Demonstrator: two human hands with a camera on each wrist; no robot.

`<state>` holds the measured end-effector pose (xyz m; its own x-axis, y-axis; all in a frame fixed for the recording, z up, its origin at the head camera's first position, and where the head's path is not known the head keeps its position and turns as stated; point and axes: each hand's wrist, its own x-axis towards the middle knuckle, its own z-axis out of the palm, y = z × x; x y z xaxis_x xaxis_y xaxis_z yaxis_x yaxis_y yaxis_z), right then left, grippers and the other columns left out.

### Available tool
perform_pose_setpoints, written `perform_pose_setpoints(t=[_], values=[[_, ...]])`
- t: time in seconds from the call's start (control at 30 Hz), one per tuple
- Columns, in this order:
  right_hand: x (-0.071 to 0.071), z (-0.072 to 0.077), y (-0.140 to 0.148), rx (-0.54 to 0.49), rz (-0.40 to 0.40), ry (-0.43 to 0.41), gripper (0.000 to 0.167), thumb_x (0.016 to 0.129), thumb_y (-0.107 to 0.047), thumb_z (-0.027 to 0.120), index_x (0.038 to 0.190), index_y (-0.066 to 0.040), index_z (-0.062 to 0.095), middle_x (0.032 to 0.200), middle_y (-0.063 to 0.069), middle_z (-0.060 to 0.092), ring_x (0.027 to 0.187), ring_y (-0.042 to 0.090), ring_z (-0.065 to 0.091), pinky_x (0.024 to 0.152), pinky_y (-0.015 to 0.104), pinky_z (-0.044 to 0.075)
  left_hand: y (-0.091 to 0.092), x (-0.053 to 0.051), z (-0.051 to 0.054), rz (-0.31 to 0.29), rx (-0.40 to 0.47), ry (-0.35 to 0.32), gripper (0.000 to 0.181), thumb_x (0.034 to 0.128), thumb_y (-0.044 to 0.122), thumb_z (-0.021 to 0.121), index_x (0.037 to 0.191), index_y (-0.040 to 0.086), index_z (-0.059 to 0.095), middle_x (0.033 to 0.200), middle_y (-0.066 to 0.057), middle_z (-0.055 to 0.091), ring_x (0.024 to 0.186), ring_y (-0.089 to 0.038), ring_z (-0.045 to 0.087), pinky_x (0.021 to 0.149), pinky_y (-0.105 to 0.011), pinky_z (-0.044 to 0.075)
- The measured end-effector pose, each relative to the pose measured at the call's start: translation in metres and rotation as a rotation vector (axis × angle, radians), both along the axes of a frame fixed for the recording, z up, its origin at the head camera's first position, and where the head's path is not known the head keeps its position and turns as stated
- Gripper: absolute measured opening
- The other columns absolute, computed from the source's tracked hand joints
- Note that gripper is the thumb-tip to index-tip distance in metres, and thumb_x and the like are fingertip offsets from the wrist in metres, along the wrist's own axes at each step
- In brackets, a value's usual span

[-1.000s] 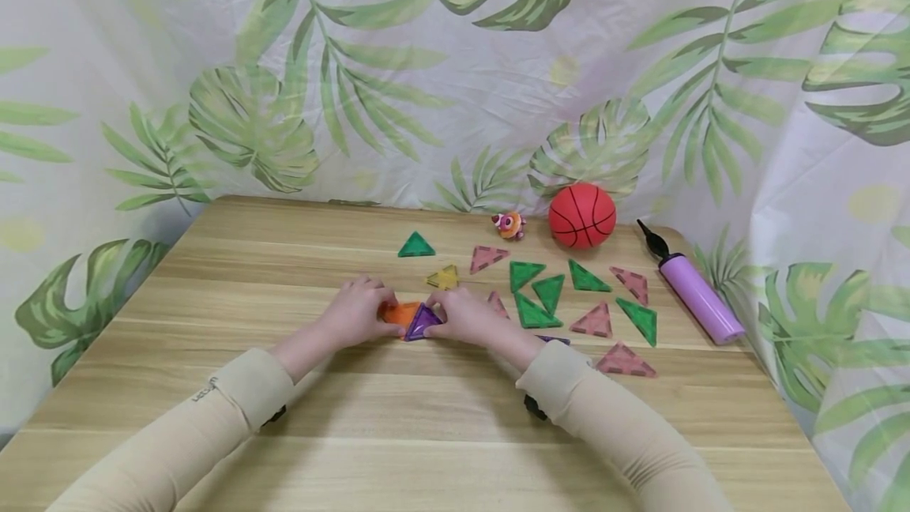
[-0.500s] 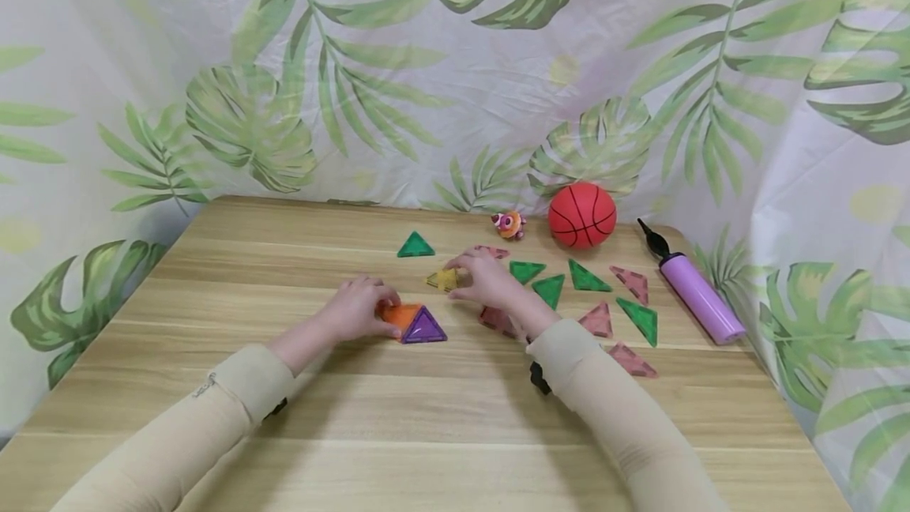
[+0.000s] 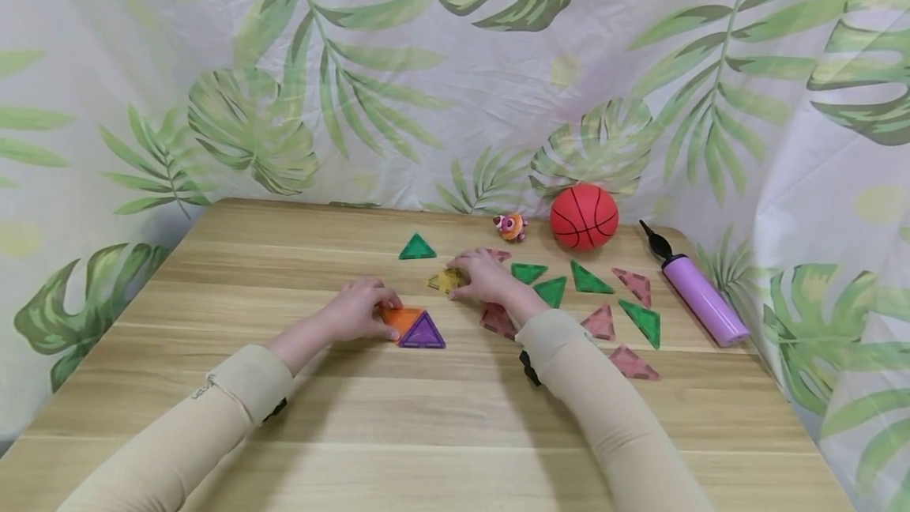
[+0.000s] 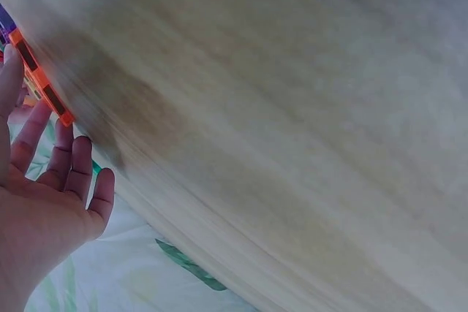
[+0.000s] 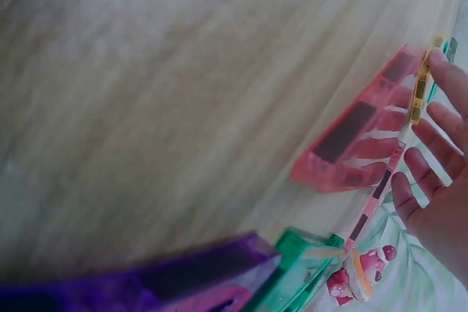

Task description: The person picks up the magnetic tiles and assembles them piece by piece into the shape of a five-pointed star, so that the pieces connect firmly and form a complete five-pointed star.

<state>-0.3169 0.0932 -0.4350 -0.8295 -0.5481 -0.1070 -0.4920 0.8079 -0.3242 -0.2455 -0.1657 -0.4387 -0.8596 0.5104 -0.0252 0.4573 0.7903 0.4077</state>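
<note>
In the head view my left hand (image 3: 359,310) pinches an orange triangular magnetic tile (image 3: 402,321) between thumb and fingers; its edge (image 4: 44,78) shows in the left wrist view. A purple triangular magnetic tile (image 3: 423,332) lies flat against its right side. My right hand (image 3: 486,276) is at a yellow triangular magnetic tile (image 3: 444,281), thumb and fingertips at its right end. The right wrist view shows a fingertip on this yellow tile (image 5: 420,87) and the other fingers spread. Pink tiles lie under and beside the right hand, partly hidden by it.
Several green tiles (image 3: 588,277) and pink tiles (image 3: 633,362) lie to the right. One green tile (image 3: 416,247) is behind the yellow one. A red ball (image 3: 584,216), a small toy figure (image 3: 510,226) and a purple hand pump (image 3: 700,295) stand or lie toward the back right.
My right hand has let go of the purple tile and moved up and right to the yellow one. The purple tile has shifted slightly toward me. My left hand has stayed at the orange tile.
</note>
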Motion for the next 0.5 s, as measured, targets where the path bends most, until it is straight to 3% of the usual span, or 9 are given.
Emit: perform_pose_setpoints(t=[0.27,0.5], values=[[0.008,-0.001,0.002,0.026,0.019,0.034,0.053,0.081,-0.041,0.072,0.127,-0.018,0.059,0.133,0.006,0.051,0.132,0.030,0.035,0.111,0.046,0.025,0.000,0.001,-0.002,-0.008,0.004,0.000,0.045,0.0719,0.042,0.079,0.106,0.016,0.066,0.093,0.000,0.056,0.097,-0.023,0.047,0.083,-0.045,0.034],[0.024,-0.001,0.007,0.057,0.027,0.076,0.056,0.077,-0.051,0.073,0.121,-0.018,0.062,0.121,0.002,0.056,0.118,0.022,0.045,0.101,0.042,0.036,-0.001,0.001,-0.005,0.002,0.007,0.001,0.045,0.0733,0.042,0.078,0.107,0.017,0.065,0.096,0.000,0.056,0.101,-0.024,0.046,0.085,-0.046,0.034]])
